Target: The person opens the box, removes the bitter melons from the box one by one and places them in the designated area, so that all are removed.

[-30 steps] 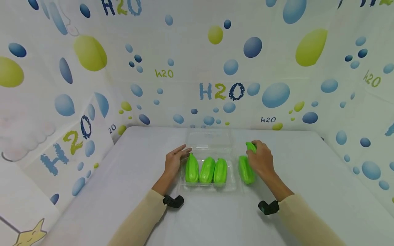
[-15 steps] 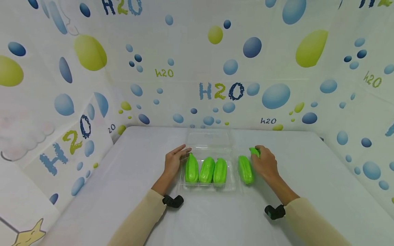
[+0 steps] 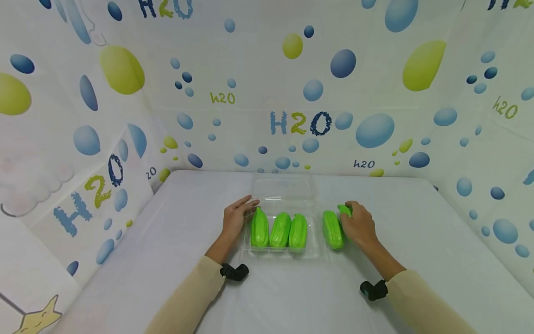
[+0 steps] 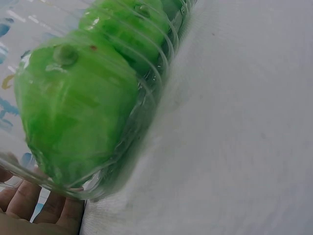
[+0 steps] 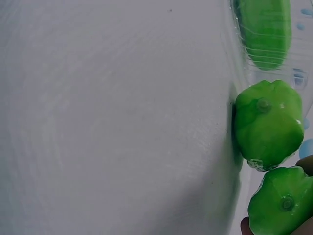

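White table [image 3: 175,260]: left hand [image 3: 234,220] rests flat beside the clear box [image 3: 314,250], right hand [image 3: 359,225] grips a green veggie [image 3: 344,209] that might slip and roll.

From my feed, the only lettering I can read is on the bubble-print backdrop [image 3: 267,83]: a large "H2O" [image 3: 300,124] in blue and yellow-green at the centre of the back wall, a small green "h2O" [image 3: 222,98] up and to its left, a small dark "h2O" [image 3: 363,163] low on the right, and another large "H2O" [image 3: 89,195] on the left panel
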### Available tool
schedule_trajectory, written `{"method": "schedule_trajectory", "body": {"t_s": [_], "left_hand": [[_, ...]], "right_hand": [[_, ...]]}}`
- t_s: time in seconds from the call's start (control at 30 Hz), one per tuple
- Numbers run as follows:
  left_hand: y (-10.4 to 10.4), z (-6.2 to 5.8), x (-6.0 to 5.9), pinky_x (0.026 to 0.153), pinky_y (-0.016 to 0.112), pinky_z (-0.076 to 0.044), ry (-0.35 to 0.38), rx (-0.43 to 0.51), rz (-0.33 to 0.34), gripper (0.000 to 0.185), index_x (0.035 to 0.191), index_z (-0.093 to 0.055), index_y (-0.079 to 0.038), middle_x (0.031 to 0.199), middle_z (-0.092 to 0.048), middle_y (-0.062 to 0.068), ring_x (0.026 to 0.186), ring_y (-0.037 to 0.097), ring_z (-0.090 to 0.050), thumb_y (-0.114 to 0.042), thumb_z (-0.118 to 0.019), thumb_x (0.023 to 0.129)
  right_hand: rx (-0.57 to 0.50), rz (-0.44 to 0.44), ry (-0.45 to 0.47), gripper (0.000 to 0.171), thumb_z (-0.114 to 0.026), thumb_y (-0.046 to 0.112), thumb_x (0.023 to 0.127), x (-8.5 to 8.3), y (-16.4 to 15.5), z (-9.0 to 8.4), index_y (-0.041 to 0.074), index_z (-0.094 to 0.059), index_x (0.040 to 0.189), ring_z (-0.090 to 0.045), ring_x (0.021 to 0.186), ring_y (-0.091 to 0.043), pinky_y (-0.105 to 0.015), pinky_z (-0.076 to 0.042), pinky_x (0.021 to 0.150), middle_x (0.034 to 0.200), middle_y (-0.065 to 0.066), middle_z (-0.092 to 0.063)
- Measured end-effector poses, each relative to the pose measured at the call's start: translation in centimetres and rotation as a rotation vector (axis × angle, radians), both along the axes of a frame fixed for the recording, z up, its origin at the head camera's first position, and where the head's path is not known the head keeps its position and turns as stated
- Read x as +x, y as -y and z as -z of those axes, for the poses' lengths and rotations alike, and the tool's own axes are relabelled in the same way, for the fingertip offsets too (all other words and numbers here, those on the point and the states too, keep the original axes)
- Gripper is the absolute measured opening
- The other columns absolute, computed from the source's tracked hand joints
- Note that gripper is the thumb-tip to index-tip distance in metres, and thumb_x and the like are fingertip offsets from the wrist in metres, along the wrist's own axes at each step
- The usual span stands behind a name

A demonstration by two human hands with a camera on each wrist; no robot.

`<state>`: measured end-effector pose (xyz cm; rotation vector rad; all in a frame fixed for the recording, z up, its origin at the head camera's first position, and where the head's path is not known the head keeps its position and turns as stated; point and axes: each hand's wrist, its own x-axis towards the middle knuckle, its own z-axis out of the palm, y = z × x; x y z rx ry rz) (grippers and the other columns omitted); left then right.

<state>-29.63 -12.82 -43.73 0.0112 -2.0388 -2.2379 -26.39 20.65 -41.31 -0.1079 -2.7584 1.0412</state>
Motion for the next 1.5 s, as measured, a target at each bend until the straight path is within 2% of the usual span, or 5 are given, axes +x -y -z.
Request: {"method": "schedule_trajectory", "body": {"t_s": [0.8,1.03,1.13,1.27,1.5], "left_hand": [[0.1,0.1,-0.1,0.1,0.037,-0.055,0.0,-0.008,-0.007,0.043,0.144,-0.053,0.003,0.127,-0.069,0.02,0.119,0.032,-0.066,-0.01,-0.052,0.103],[0.0,0.1,0.0,0.099,0.036,-0.056,-0.026,-0.008,-0.008,0.043,0.143,-0.053,0.005,0.125,-0.07,0.019,0.116,0.03,-0.068,-0.009,-0.052,0.102],[-0.1,0.2,0.0,0.094,0.032,-0.058,-0.044,-0.01,-0.011,0.044,0.142,-0.052,0.008,0.122,-0.072,0.017,0.11,0.026,-0.071,-0.009,-0.052,0.101],[-0.2,0.3,0.0,0.095,0.032,-0.057,-0.035,-0.003,-0.006,0.045,0.143,-0.052,0.007,0.123,-0.071,0.017,0.111,0.026,-0.071,-0.01,-0.052,0.101],[-0.1,0.2,-0.2,0.099,0.035,-0.056,0.008,0.008,-0.02,0.042,0.143,-0.054,0.003,0.126,-0.07,0.019,0.116,0.029,-0.068,-0.01,-0.052,0.103]], "right_hand": [[0.045,0.012,0.024,0.054,-0.047,0.027,0.1,0.0,0.3,0.5,-0.009,-0.047,0.14,-0.057,0.102,-0.039,-0.048,-0.05,0.08,0.127,-0.031,-0.059],[0.16,0.018,-0.064,0.053,-0.047,0.03,0.099,-0.2,1.4,-0.8,-0.006,-0.052,0.137,-0.038,0.128,-0.055,-0.069,-0.037,0.099,0.135,-0.03,-0.056],[0.171,0.001,-0.171,0.049,-0.052,0.026,0.096,-0.4,2.5,-1.4,-0.006,-0.055,0.133,-0.036,0.13,-0.054,-0.068,-0.033,0.105,0.135,-0.03,-0.055],[0.147,-0.062,-0.295,0.04,-0.059,0.018,0.091,-0.3,4.5,-1.8,-0.005,-0.061,0.123,-0.041,0.123,-0.047,-0.06,-0.04,0.102,0.129,-0.026,-0.061],[0.221,-0.232,-0.169,0.043,-0.06,0.022,0.09,0.7,8.4,-2.9,-0.004,-0.064,0.123,-0.053,0.111,-0.041,-0.055,-0.051,0.091,0.122,-0.022,-0.065]]}}
